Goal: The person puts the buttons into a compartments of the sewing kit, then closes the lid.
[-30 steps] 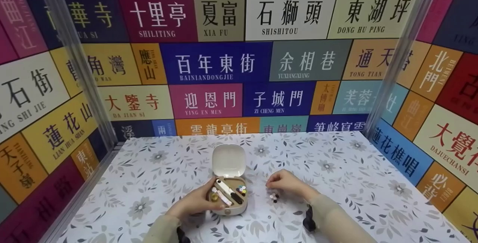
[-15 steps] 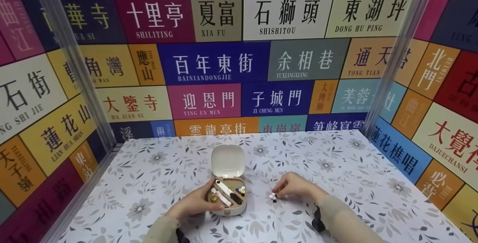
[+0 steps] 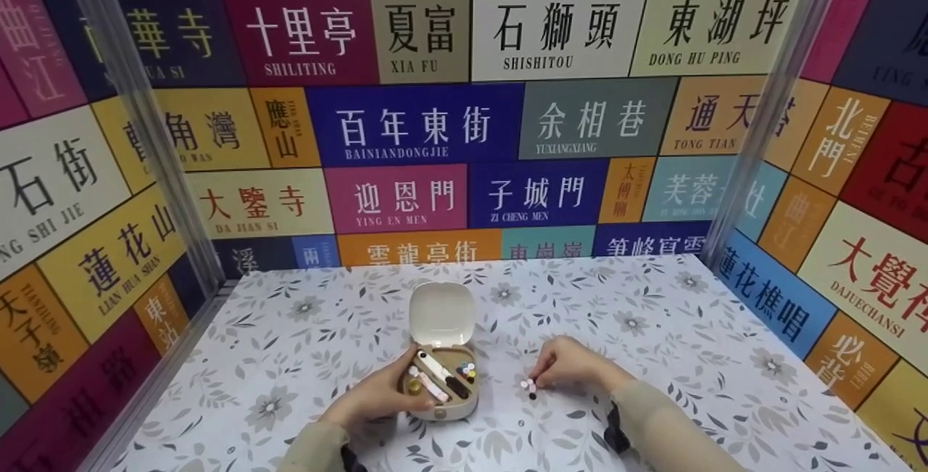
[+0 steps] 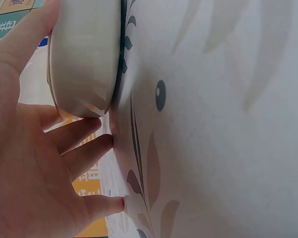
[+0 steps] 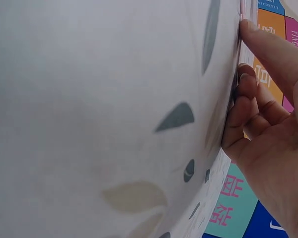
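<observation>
A cream box [image 3: 455, 408] stands on the patterned table with its lid [image 3: 442, 316] raised. My left hand [image 3: 377, 392] grips its left side, thumb at the front; the left wrist view has that hand [image 4: 54, 148] against the box's outer wall [image 4: 84, 54]. Inside lie a white tool [image 3: 435, 365], a black piece [image 3: 457, 385], a pink-white strip and colourful small pieces [image 3: 466, 370]. Right of the box, my right hand [image 3: 573, 367] has its fingertips at a few small pink, white and black pieces [image 3: 531, 388]. In the right wrist view, that hand's [image 5: 273, 109] lower fingers curl against the table; any pinch is hidden.
The table [image 3: 326, 356] has a white cloth printed with flowers and leaves. Colourful sign panels [image 3: 417, 124] cover the walls behind and at both sides, with clear upright strips at the two back corners.
My right hand has moved slightly right and down from its earlier place, its fingertips now beside the small pieces, which have shifted a little. My left hand keeps its grip on the box.
</observation>
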`<state>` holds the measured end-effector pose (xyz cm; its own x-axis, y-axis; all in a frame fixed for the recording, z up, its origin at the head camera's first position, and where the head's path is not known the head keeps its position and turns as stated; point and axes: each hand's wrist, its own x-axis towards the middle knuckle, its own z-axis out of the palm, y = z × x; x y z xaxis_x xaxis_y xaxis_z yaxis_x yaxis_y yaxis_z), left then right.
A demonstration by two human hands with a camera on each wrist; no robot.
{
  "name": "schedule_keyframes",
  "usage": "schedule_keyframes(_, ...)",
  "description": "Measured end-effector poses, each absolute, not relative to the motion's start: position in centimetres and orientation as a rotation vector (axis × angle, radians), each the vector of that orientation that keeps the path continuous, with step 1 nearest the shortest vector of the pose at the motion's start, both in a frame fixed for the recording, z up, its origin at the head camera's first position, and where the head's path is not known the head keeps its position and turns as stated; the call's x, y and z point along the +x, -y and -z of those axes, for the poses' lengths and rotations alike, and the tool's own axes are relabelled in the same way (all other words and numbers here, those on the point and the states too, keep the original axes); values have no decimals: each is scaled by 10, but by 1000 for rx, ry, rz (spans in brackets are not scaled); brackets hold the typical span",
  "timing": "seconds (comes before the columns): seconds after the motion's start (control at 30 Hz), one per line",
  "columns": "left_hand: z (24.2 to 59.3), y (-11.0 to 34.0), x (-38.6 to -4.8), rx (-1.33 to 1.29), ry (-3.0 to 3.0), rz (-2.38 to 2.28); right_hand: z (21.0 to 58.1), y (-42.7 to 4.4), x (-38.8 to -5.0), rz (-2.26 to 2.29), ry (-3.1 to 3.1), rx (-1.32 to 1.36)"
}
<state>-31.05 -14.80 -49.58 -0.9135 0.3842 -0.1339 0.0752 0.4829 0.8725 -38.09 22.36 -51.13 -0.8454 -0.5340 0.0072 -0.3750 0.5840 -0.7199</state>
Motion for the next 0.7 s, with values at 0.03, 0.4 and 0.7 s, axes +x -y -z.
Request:
schedule_keyframes(0.03, 496, 148, -311, 406, -2428, -1400, 512, -223, -381, 1116, -2605, -752)
schedule_keyframes(0.4, 498, 147, -309, 391, -2389, -1428, 514, -226, -379, 1110, -2616, -696)
schedule_keyframes(0.7, 494, 148, -308, 403, -2415, -1415, 509, -230, -382, 1155, -2570, -670)
